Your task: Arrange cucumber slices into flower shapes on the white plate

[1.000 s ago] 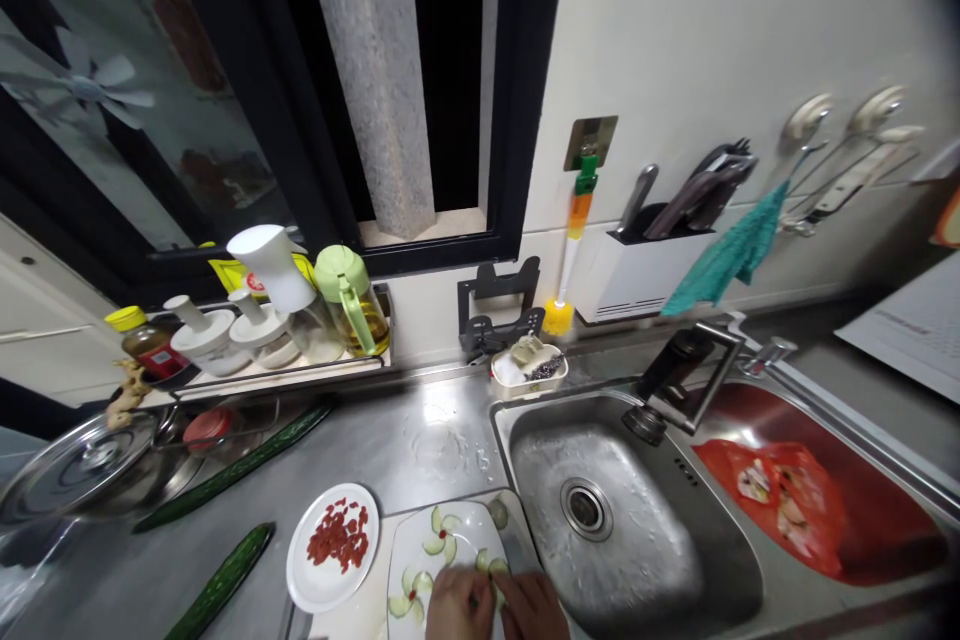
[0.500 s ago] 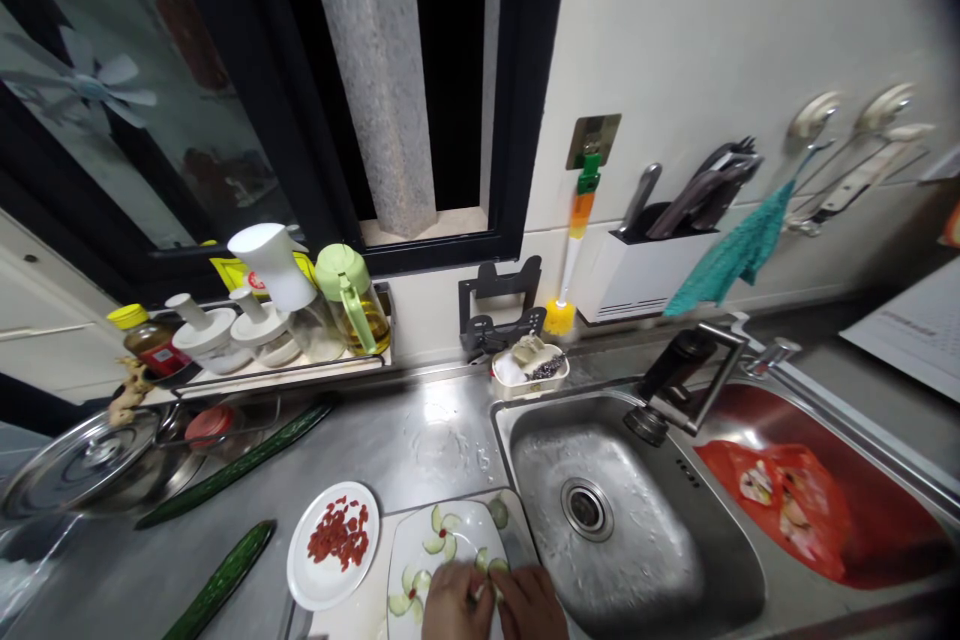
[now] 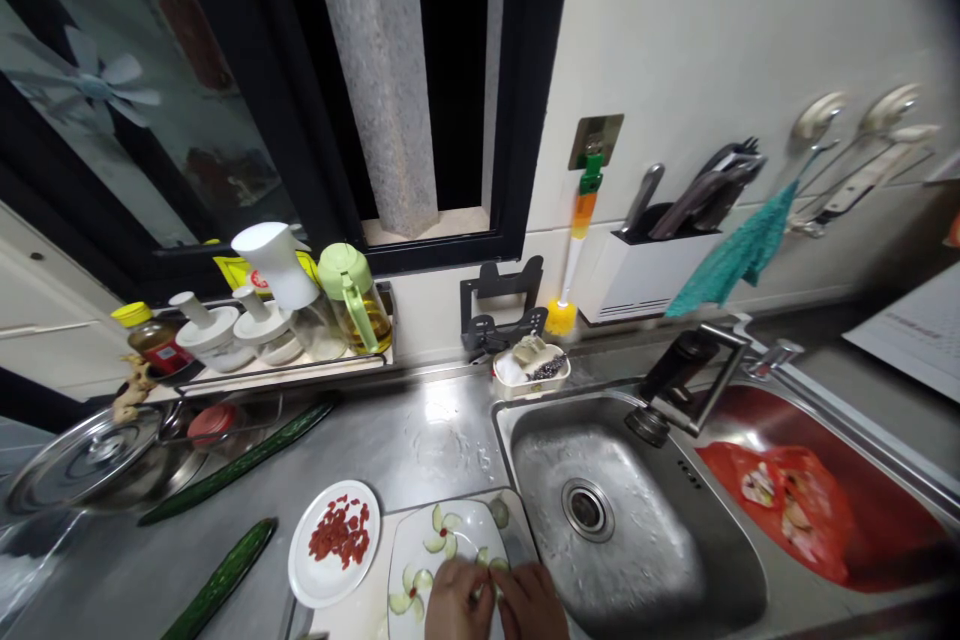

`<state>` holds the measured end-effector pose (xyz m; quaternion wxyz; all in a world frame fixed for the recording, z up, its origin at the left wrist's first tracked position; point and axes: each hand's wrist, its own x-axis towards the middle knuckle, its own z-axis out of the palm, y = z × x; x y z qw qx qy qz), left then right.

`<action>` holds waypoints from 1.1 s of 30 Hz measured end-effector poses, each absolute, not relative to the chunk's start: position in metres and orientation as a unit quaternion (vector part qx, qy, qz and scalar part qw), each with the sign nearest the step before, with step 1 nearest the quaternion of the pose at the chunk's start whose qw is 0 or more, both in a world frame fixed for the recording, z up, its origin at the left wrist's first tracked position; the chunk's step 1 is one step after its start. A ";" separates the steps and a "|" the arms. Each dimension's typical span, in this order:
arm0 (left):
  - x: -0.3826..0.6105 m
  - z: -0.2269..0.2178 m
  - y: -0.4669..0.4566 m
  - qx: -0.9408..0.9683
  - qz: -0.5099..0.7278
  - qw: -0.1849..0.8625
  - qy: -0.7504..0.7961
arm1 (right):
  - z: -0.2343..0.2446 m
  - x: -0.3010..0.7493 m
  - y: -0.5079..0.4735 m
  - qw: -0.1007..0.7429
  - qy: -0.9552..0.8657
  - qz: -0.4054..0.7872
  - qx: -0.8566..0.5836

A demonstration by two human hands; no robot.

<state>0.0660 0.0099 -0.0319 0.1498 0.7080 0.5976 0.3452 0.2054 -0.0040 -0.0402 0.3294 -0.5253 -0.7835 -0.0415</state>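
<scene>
At the bottom edge my left hand (image 3: 459, 603) and my right hand (image 3: 529, 602) meet over a white square plate (image 3: 411, 542) on the steel counter. Their fingertips pinch together at pale green cucumber slices (image 3: 486, 561) on the plate's right side. Other slices form small flower shapes (image 3: 442, 530) with red centres on the plate. A round white plate of red goji berries (image 3: 334, 545) lies just left of it. Most of both hands is cut off by the frame.
Two long cucumbers (image 3: 238, 464) (image 3: 222, 580) lie on the counter at left, near a pot lid (image 3: 82, 457) and a condiment rack (image 3: 262, 320). The steel sink (image 3: 637, 560) and its faucet (image 3: 679, 385) are right, beside a red bag (image 3: 787, 510). A knife holder (image 3: 637, 270) hangs on the wall.
Both hands stay pinched over the cucumber slices with only slight finger shifts. The view has drifted a little.
</scene>
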 end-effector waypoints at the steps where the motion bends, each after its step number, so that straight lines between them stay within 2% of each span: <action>1: 0.066 -0.031 0.010 0.710 0.345 0.147 0.596 | -0.047 0.204 -0.005 0.327 -0.779 -0.037 -0.533; 6: 0.064 -0.029 0.010 0.715 0.337 0.133 0.598 | -0.061 0.204 -0.007 0.304 -0.772 -0.010 -0.558; 15: 0.063 -0.034 0.009 0.717 0.333 0.132 0.598 | -0.025 0.209 -0.001 0.288 -0.792 -0.021 -0.538; 21: 0.065 -0.032 0.009 0.720 0.341 0.122 0.592 | -0.030 0.211 -0.003 0.269 -0.792 0.007 -0.549; 27: 0.063 -0.035 0.008 0.722 0.334 0.119 0.595 | -0.032 0.215 -0.004 0.203 -0.804 0.070 -0.554; 33: 0.063 -0.035 0.007 0.714 0.344 0.136 0.595 | -0.021 0.211 -0.002 0.247 -0.804 0.018 -0.541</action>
